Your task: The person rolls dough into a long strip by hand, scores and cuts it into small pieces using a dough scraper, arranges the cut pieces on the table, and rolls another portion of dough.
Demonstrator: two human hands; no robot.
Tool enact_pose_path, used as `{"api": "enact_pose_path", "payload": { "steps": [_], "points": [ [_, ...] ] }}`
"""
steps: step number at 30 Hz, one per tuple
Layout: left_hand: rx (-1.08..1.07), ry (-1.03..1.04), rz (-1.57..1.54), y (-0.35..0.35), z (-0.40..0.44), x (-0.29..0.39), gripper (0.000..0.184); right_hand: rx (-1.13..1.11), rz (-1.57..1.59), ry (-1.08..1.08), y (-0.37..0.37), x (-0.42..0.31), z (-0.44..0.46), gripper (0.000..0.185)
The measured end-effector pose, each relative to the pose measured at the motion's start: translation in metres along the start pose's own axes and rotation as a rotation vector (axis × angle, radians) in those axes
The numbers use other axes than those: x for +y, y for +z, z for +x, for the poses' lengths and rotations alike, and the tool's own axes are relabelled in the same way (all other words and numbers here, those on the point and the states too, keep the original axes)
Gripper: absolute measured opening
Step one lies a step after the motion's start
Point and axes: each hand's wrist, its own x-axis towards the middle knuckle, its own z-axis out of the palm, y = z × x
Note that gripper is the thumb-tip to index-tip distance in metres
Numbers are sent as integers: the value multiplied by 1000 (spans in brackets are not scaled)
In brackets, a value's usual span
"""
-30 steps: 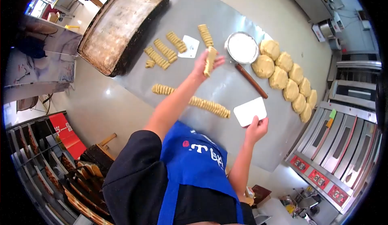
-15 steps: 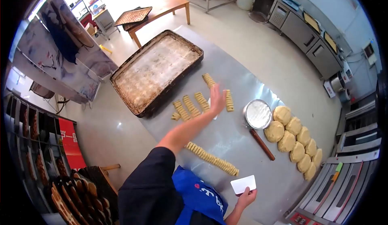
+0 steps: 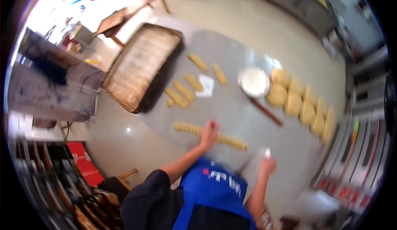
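My left hand (image 3: 209,134) is over the middle of a long, ridged dough roll (image 3: 188,127) near the table's front edge. Its fingers are blurred, so I cannot tell whether they grip or only touch the dough. To the right, my right hand (image 3: 268,164) holds a white dough scraper (image 3: 267,152), now nearly edge-on and smeared by motion. Several short dough pieces (image 3: 180,91) lie farther back, with a white card (image 3: 205,85) beside them. One piece (image 3: 220,74) sits apart on the right.
A large worn baking tray (image 3: 134,64) stands at the table's left. Toward the right are a bowl of white powder (image 3: 253,82), a brown rolling pin (image 3: 266,112) and several round dough lumps (image 3: 293,104). Racks (image 3: 45,168) stand at lower left.
My left hand has moved back from the short pieces to the long roll, uncovering the white card. My right hand has lifted and turned the scraper. The whole view has shifted.
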Motion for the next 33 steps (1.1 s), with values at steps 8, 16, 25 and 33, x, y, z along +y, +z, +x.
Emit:
{"api": "enact_pose_path", "payload": {
  "steps": [8, 16, 25, 33],
  "points": [
    [-90, 1, -104, -29, 1, 12, 21, -64, 211, -183, -21, -48, -39, 20],
    [-577, 307, 164, 2, 3, 35, 43, -376, 1026, 557, -29, 12, -92, 20],
    [-794, 389, 200, 72, 36, 35, 33, 169, 201, 40, -41, -48, -62, 17],
    [-749, 288, 170, 55, 42, 25, 28, 3, 279, -129, -18, -84, -70, 20]
  ]
}}
